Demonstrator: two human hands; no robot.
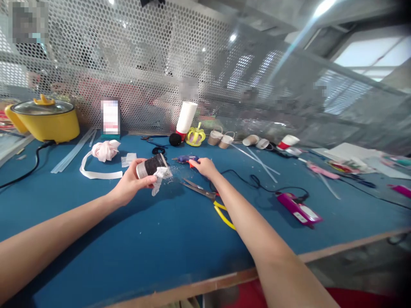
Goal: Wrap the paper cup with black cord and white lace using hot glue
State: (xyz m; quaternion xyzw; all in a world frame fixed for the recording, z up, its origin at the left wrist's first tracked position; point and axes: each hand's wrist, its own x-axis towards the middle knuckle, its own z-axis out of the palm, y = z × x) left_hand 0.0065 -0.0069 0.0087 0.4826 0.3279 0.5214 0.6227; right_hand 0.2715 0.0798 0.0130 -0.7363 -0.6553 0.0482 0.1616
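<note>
My left hand is closed around a small cup tilted on its side, black around the middle with a pale end. A strip of white lace hangs at the cup's near end, by my thumb. My right hand grips a blue hot glue gun with an orange trigger, its nozzle pointing left toward the cup. Below my right forearm lie open scissors with yellow handles, partly hidden by the arm. Thin clear strands show near the cup's rim.
A yellow electric pot stands at the back left, near clear glue sticks and a pink fabric bundle. Stacked paper cups, a yellow crown-like piece and small baskets line the mesh. A purple power strip lies right.
</note>
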